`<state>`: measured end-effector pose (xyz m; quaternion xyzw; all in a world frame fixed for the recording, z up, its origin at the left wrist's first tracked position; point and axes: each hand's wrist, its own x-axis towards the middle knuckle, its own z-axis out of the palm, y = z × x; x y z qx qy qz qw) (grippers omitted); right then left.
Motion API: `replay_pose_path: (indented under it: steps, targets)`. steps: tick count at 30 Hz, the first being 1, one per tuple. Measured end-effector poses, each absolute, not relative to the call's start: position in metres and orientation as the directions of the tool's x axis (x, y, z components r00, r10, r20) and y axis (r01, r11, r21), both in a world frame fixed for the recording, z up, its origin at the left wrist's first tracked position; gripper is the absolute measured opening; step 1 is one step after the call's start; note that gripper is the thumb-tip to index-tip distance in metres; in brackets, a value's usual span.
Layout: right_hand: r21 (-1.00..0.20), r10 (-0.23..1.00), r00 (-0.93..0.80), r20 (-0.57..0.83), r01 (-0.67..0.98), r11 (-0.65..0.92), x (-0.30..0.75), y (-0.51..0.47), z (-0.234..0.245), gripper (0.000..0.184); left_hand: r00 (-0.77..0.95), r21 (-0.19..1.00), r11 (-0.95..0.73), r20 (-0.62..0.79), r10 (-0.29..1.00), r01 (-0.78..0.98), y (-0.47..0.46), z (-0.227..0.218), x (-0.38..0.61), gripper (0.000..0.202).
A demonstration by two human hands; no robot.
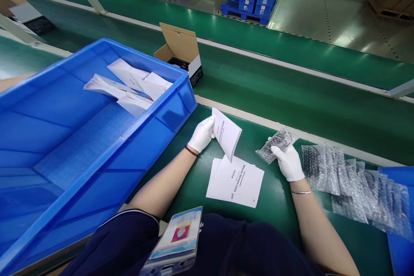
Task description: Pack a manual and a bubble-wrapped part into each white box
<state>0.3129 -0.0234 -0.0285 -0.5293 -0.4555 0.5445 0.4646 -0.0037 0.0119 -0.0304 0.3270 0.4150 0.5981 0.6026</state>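
Beyond the booklet pile (237,186), the gloved left hand (202,133) grasps a single booklet (226,133) in its fingers, while to the pile's right the gloved right hand (289,164) (bangle (301,192) at the wrist) grips a bubble-wrapped packet (278,140), further packets (354,185) lying farther right.

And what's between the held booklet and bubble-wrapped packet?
Only green tabletop shows in the head view, between the booklet in the left hand and the packet in the right hand.
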Motion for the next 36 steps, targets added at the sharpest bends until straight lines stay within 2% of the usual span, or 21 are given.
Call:
replay_pose_path:
  steps: [14,29,33,36]
  targets:
    - [-0.991,0.991,-0.016,-0.131,0.032,-0.13,0.314,-0.024,-0.028,0.051,-0.084,0.851,0.125,-0.194,0.977,-0.51,0.012,-0.024,-0.001,0.033]
    - [-0.99,0.99,-0.006,-0.142,0.007,-0.142,0.314,-0.023,-0.028,0.052,-0.062,0.875,0.099,-0.146,0.987,-0.474,0.014,-0.036,-0.005,0.039]
    - [-0.991,0.994,-0.019,-0.107,0.078,-0.105,0.316,-0.022,-0.033,0.054,-0.058,0.895,0.095,-0.134,0.989,-0.435,0.014,-0.036,-0.006,0.043]
    - [-0.979,0.999,-0.004,-0.053,0.197,-0.052,0.317,-0.023,-0.035,0.057,-0.042,0.91,0.095,-0.123,0.992,-0.404,0.015,-0.034,-0.005,0.047]
